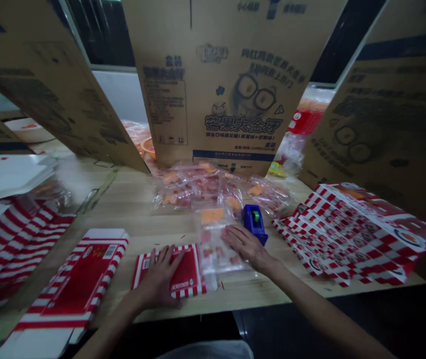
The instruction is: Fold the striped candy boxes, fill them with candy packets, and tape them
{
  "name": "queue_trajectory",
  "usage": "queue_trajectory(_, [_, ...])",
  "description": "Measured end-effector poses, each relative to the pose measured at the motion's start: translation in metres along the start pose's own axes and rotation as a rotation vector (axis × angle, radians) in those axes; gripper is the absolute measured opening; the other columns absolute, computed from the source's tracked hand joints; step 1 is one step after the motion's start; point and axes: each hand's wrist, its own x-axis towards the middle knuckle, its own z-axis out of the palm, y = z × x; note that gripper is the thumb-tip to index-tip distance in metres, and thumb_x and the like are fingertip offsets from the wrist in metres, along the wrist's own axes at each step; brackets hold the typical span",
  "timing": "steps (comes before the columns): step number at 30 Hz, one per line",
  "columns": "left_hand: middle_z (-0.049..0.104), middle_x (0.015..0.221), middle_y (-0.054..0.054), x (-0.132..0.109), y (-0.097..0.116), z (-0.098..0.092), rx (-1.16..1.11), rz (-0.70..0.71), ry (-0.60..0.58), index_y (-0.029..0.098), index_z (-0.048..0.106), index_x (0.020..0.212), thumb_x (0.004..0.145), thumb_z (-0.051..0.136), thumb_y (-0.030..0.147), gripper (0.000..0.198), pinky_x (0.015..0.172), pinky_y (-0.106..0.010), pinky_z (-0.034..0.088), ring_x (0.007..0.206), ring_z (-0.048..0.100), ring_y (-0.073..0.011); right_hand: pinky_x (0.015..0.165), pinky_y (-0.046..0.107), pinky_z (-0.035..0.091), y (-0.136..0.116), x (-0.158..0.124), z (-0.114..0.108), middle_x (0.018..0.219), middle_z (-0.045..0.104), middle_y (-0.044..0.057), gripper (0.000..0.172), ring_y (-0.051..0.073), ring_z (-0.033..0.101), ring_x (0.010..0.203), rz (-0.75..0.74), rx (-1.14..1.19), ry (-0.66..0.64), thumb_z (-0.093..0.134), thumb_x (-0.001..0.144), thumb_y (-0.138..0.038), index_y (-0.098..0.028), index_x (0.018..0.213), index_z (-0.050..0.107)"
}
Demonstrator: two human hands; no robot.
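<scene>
My left hand (pixel 162 276) rests with fingers spread on a red box with striped edges (pixel 188 269), which lies flat near the table's front edge. Just right of it, my right hand (pixel 245 245) lies flat on a clear plastic bag (pixel 213 249) holding small reddish pieces and an orange label. The bag's left edge meets the box's right end. Beyond my right fingers stands a blue tape dispenser (pixel 254 224) with a green core. Similar filled clear bags (pixel 201 187) are heaped behind.
Flattened red-and-white cartons (pixel 74 279) lie at the left, beside a striped stack (pixel 14 244). Overlapping checked red-and-white boxes (pixel 351 234) fill the right side. Tall cardboard panels (pixel 227 89) stand along the back of the wooden table (pixel 123 209).
</scene>
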Motion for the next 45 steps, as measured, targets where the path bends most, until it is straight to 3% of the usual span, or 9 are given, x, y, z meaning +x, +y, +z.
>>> queue_trajectory(6, [0.036, 0.145, -0.023, -0.015, -0.02, 0.006, -0.064, -0.02, 0.159, 0.016, 0.029, 0.146, 0.05, 0.073, 0.05, 0.111, 0.113, -0.058, 0.011, 0.136, 0.027, -0.0422, 0.113, 0.044, 0.035, 0.007, -0.086, -0.012, 0.147, 0.042, 0.004, 0.051, 0.02, 0.03, 0.141, -0.031, 0.201, -0.331, 0.045, 0.094, -0.014, -0.032, 0.142, 0.041])
queue_trajectory(11, [0.035, 0.144, -0.022, -0.023, -0.021, 0.008, -0.07, 0.003, 0.154, 0.014, 0.028, 0.147, 0.052, 0.072, 0.051, 0.111, 0.113, -0.058, 0.009, 0.136, 0.025, -0.0418, 0.114, 0.04, 0.033, 0.013, -0.098, -0.026, 0.147, 0.043, 0.0, 0.051, 0.017, 0.033, 0.14, -0.065, 0.302, -0.501, 0.045, 0.093, -0.012, -0.036, 0.138, 0.046])
queue_trajectory(13, [0.035, 0.144, -0.022, -0.024, -0.018, 0.006, -0.058, -0.003, 0.139, 0.015, 0.029, 0.146, 0.052, 0.072, 0.051, 0.11, 0.113, -0.058, 0.009, 0.136, 0.026, -0.0416, 0.111, 0.039, 0.038, 0.009, -0.088, -0.024, 0.144, 0.047, 0.002, 0.049, 0.018, 0.04, 0.136, 0.011, 0.266, -0.463, 0.041, 0.093, -0.011, -0.032, 0.136, 0.049])
queue_trajectory(17, [0.039, 0.141, -0.022, -0.027, -0.012, 0.002, -0.03, -0.044, 0.132, 0.015, 0.034, 0.145, 0.054, 0.071, 0.052, 0.105, 0.113, -0.058, 0.011, 0.132, 0.032, -0.041, 0.084, 0.038, 0.053, -0.008, -0.059, -0.001, 0.116, 0.066, 0.017, 0.04, 0.026, 0.066, 0.103, 0.433, -0.003, -0.396, 0.043, 0.092, -0.02, -0.015, 0.131, 0.052])
queue_trajectory(20, [0.04, 0.14, -0.023, -0.032, -0.008, 0.001, -0.001, -0.075, 0.139, 0.014, 0.035, 0.144, 0.054, 0.071, 0.052, 0.104, 0.112, -0.059, 0.01, 0.13, 0.033, -0.0414, 0.078, 0.035, 0.051, -0.015, -0.041, 0.025, 0.102, 0.069, 0.021, 0.041, 0.028, 0.067, 0.092, 0.683, -0.117, -0.352, 0.049, 0.09, -0.023, -0.006, 0.128, 0.05])
queue_trajectory(24, [0.037, 0.143, -0.024, -0.038, -0.004, 0.0, -0.003, -0.134, 0.121, 0.014, 0.033, 0.145, 0.052, 0.073, 0.049, 0.107, 0.111, -0.061, 0.013, 0.132, 0.032, -0.0424, 0.078, 0.029, 0.047, -0.009, -0.029, 0.046, 0.094, 0.07, 0.015, 0.025, 0.023, 0.066, 0.089, 0.862, 0.026, -0.149, 0.049, 0.083, -0.014, -0.011, 0.105, 0.061])
queue_trajectory(28, [0.035, 0.144, -0.025, -0.039, -0.003, 0.002, -0.024, -0.157, 0.121, 0.013, 0.033, 0.145, 0.052, 0.072, 0.05, 0.107, 0.11, -0.061, 0.014, 0.133, 0.03, -0.0434, 0.07, 0.026, 0.047, -0.001, -0.018, 0.051, 0.08, 0.069, 0.007, 0.02, 0.018, 0.064, 0.075, 0.816, 0.158, -0.095, 0.045, 0.083, -0.016, -0.015, 0.088, 0.064])
queue_trajectory(38, [0.038, 0.14, -0.024, -0.039, -0.003, 0.01, -0.038, -0.131, 0.263, 0.012, 0.033, 0.144, 0.056, 0.07, 0.052, 0.104, 0.111, -0.06, 0.016, 0.13, 0.033, -0.0421, 0.064, 0.027, 0.042, -0.003, 0.013, 0.049, 0.075, 0.052, 0.003, 0.046, 0.016, 0.052, 0.068, 0.564, 0.285, 0.041, 0.043, 0.079, -0.008, -0.015, 0.12, 0.064])
queue_trajectory(45, [0.034, 0.143, -0.024, -0.036, 0.0, 0.014, -0.054, -0.082, 0.315, 0.014, 0.034, 0.144, 0.052, 0.074, 0.049, 0.106, 0.112, -0.061, 0.012, 0.134, 0.028, -0.0429, 0.063, 0.023, 0.036, -0.052, 0.032, 0.042, 0.074, 0.049, 0.001, 0.03, 0.014, 0.048, 0.072, 0.302, 0.434, -0.212, 0.041, 0.091, -0.015, -0.02, 0.09, 0.071])
